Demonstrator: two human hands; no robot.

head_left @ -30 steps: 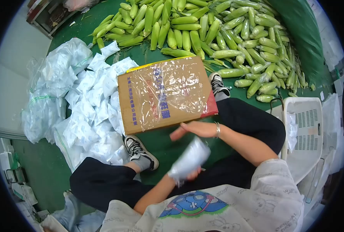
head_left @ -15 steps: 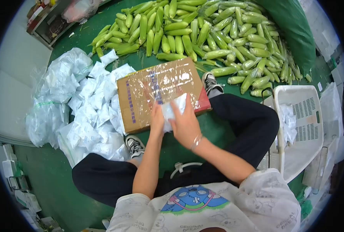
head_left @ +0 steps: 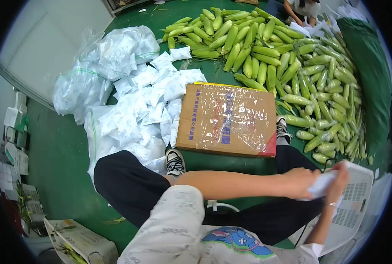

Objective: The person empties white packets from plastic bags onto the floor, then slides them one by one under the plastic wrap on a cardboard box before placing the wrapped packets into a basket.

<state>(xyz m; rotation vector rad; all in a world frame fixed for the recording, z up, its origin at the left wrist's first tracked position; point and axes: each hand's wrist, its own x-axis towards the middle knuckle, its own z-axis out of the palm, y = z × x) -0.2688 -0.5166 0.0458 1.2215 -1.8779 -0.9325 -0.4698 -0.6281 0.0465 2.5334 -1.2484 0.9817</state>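
A white packet (head_left: 322,184) is held between my two hands, above the near edge of a white plastic basket (head_left: 356,187) on the right. My left hand (head_left: 301,182) reaches across my lap and is closed on the packet's left side. On its other side my right hand (head_left: 338,181), slightly blurred and wearing a bracelet, grips it too. In front of my feet lies a taped cardboard box (head_left: 231,121) with nothing on its top. To its left spreads a heap of similar white packets (head_left: 138,108).
Husked-looking green corn ears (head_left: 249,39) are piled beyond the box, with plastic-wrapped corn (head_left: 328,101) at right beside a green sheet (head_left: 367,79). Bulging clear bags (head_left: 127,46) stand at left. Another person (head_left: 304,11) sits at the far right. A box (head_left: 81,242) stands near left.
Both hands have moved right with the packet, from over the cardboard box to the basket. The view has turned, bringing the other person into sight.
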